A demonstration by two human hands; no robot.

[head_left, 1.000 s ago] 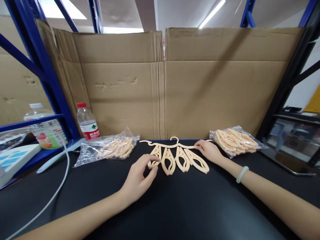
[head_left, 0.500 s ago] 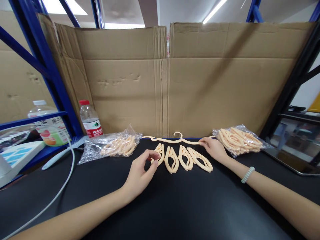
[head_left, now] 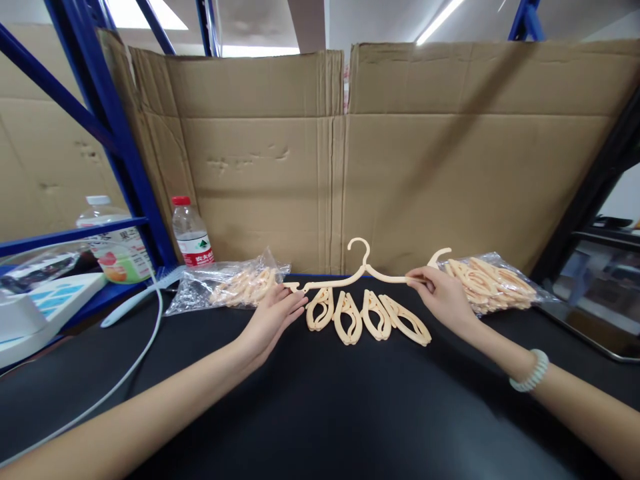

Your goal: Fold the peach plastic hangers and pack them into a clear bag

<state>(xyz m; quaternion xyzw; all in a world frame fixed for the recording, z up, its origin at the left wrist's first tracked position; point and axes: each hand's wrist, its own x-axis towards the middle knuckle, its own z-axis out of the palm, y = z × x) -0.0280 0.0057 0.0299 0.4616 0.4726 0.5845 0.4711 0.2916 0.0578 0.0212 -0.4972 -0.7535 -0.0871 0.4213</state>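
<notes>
A cream folding clothes hanger [head_left: 345,278] is spread out wide, its hook pointing up, near the back of the black table. My right hand [head_left: 443,297] pinches its right arm, and a curved end piece sticks up past my fingers. At the other end, my left hand [head_left: 273,313] has its fingers closed on the hanger's left arm; the fingertips are partly hidden. Just in front of the hanger lie several folded hangers [head_left: 347,319] in a row, flat on the table.
Clear plastic bags of folded hangers lie at left [head_left: 245,283] and right [head_left: 493,280]. A red-capped water bottle [head_left: 193,237] stands behind the left bag. A white cable [head_left: 150,340] and a power strip [head_left: 55,313] lie far left. Cardboard [head_left: 260,167] walls the back.
My left hand has moved from the leftmost folded hanger to the spread hanger's left arm. The spread hanger has been raised a little, its hook now higher. The view has shifted slightly.
</notes>
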